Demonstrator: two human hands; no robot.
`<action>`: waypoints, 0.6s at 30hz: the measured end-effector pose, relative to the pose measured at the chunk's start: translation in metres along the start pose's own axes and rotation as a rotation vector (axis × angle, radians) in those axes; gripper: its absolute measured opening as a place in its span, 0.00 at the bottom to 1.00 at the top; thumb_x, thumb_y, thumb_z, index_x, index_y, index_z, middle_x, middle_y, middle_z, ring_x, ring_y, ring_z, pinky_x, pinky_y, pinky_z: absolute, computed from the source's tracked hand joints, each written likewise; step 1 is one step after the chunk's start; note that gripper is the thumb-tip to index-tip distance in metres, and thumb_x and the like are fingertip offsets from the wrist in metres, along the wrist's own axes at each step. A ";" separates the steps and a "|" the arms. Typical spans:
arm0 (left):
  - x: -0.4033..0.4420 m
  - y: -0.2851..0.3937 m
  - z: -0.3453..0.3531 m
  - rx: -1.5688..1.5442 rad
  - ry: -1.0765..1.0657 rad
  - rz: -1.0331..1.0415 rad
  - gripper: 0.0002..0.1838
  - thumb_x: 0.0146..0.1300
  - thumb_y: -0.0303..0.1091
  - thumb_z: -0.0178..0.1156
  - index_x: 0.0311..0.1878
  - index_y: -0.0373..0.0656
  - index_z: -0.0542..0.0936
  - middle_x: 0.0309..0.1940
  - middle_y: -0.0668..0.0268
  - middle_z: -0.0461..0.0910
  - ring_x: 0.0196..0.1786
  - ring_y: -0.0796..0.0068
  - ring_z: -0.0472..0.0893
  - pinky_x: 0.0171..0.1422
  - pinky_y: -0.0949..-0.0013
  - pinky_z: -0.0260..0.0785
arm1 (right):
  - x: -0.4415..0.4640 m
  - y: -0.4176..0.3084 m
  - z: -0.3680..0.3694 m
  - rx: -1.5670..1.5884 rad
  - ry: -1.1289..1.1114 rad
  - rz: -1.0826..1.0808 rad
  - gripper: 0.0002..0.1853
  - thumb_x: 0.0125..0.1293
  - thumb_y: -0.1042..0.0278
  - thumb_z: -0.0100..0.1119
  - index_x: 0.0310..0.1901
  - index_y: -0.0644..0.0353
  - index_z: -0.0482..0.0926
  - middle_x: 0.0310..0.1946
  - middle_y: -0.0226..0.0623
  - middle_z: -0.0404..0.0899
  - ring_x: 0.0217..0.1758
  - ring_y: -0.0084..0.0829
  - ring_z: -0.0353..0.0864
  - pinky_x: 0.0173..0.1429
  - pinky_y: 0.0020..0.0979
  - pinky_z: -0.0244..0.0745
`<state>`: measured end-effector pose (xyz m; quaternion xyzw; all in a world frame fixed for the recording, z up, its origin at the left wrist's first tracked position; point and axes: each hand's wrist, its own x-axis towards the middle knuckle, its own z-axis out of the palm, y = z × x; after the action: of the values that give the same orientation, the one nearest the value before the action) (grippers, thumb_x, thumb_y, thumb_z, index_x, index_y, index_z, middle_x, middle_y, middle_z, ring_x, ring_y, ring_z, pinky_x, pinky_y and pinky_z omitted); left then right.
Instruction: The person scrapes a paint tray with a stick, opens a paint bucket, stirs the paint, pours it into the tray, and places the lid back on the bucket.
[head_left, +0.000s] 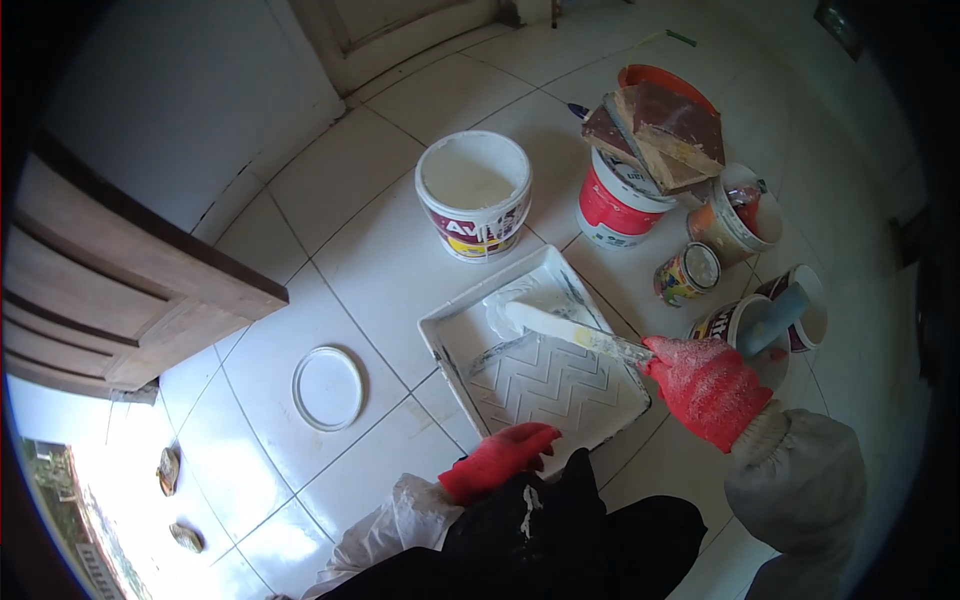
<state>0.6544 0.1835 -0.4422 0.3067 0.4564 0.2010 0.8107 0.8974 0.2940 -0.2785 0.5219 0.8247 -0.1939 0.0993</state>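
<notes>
My right hand [708,388], in a red glove, is closed around the end of a flat, paint-smeared stirring stick [570,332]. The stick's far end lies in white paint [505,312] pooled in the deep part of a white paint tray [460,390] with zigzag ridges. At the tray's near edge is my left hand [500,462], also red-gloved. Its fingers reach over the edge, loosely bent and apart, with nothing visible in them. Whether they touch the tray I cannot tell.
A paint bucket [474,200] stands behind the tray; a round lid [328,388] lies left. At right are a red-and-white bucket [617,210] topped with brown-faced blocks [680,125], a small can [688,274] and more buckets [735,232]. A wooden door [130,290] juts in from the left.
</notes>
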 end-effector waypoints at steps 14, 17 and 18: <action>-0.110 -0.115 -0.079 -0.468 1.057 0.201 0.20 0.67 0.42 0.59 0.56 0.39 0.77 0.45 0.58 0.80 0.37 0.65 0.81 0.38 0.64 0.77 | -0.033 0.049 0.137 0.593 -0.620 0.171 0.21 0.63 0.51 0.58 0.46 0.62 0.78 0.39 0.49 0.83 0.45 0.47 0.82 0.51 0.40 0.74; -0.112 -0.135 -0.103 -0.547 1.206 0.171 0.20 0.68 0.41 0.59 0.58 0.40 0.76 0.45 0.58 0.79 0.37 0.66 0.81 0.38 0.63 0.78 | -0.041 0.064 0.160 0.622 -0.583 -0.035 0.23 0.64 0.48 0.58 0.47 0.61 0.78 0.41 0.48 0.83 0.48 0.47 0.81 0.53 0.40 0.73; -0.112 -0.144 -0.113 -0.561 1.245 0.183 0.20 0.68 0.40 0.59 0.58 0.40 0.76 0.46 0.59 0.79 0.38 0.66 0.80 0.39 0.63 0.78 | -0.045 0.073 0.166 0.621 -0.583 -0.021 0.23 0.64 0.48 0.58 0.47 0.61 0.78 0.41 0.48 0.83 0.48 0.47 0.81 0.53 0.40 0.73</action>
<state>0.5077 0.0462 -0.5158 -0.0502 0.7401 0.5178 0.4263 0.9759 0.2146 -0.4285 0.4421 0.6699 -0.5735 0.1643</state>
